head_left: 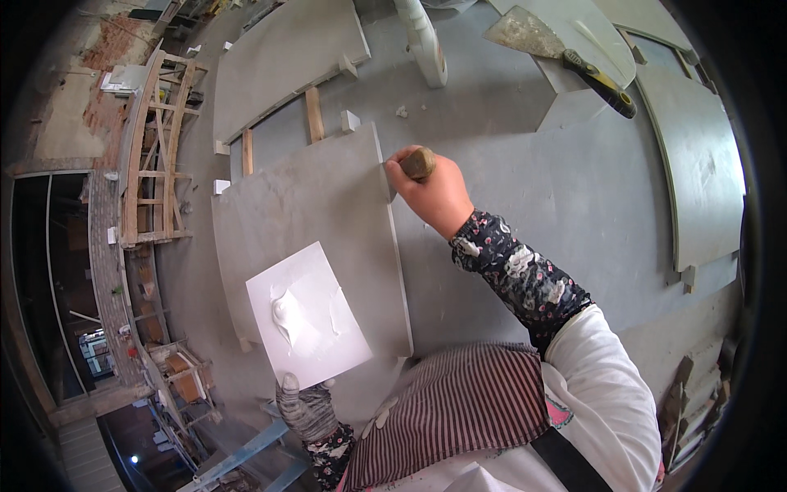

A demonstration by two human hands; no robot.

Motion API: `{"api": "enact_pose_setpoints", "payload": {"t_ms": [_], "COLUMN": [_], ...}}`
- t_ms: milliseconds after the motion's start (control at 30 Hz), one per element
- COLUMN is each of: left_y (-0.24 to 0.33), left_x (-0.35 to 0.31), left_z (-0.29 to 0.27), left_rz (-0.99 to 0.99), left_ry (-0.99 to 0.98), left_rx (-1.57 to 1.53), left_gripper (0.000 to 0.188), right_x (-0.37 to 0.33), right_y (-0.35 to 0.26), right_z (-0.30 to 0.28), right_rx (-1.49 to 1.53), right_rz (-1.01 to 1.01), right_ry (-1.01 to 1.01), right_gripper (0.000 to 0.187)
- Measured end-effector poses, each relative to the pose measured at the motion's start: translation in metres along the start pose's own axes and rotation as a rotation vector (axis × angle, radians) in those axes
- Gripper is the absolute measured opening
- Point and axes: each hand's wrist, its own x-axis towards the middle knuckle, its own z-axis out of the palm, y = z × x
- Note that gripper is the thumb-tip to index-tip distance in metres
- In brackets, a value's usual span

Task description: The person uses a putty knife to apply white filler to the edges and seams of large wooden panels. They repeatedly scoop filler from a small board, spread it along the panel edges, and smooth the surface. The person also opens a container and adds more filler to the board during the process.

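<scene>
My left hand (307, 407), in a grey glove, grips the lower edge of a white board (344, 353). A thick dab of white paste (284, 316) sits on that board, with a thinner smear beside it. My bare right hand (433, 195) is closed round the brown handle (419, 164) of a tool whose working end is hidden beneath the fist. It is at the right edge of a flat grey panel (303, 213), near its upper corner. The white board is above the lower part of this panel.
A scraper (586, 70) with a black and yellow handle lies at the upper right near a white bottle (425, 49). Other grey panels (287, 66) (689, 156) rest on wooden strips (314, 115) and small white blocks (350, 121). A wooden frame (156, 164) stands at left.
</scene>
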Motion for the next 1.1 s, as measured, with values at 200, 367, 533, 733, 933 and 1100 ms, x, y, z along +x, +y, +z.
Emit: {"api": "enact_pose_setpoints", "payload": {"t_ms": [200,367,533,733,933,1100], "left_y": [0.006,0.006,0.007,0.010,0.009,0.011], "left_x": [0.000,0.000,0.001,-0.004,-0.008,-0.009], "left_z": [0.001,0.003,0.004,0.008,0.009,-0.002], "left_rz": [-0.026,0.016,-0.026,-0.024,0.002,-0.034], "left_ry": [-0.040,-0.028,0.001,0.051,0.016,-0.143], "left_rx": [0.014,-0.012,-0.004,0.017,0.008,-0.019], "left_gripper": [0.059,0.058,0.059,0.061,0.061,0.057], "right_x": [0.022,0.042,0.035,0.030,-0.008,-0.062], "right_y": [0.005,0.044,0.068,0.071,0.070,0.066], "right_z": [-0.023,-0.031,-0.011,0.008,-0.001,-0.007], "right_rx": [0.517,0.643,0.930,1.075,1.045,1.046], "right_rz": [-0.050,0.110,0.303,0.329,0.428,0.498], "right_ry": [0.015,0.111,0.117,0.114,0.063,0.045], "right_gripper": [0.021,0.034,0.036,0.027,0.023,0.019]}}
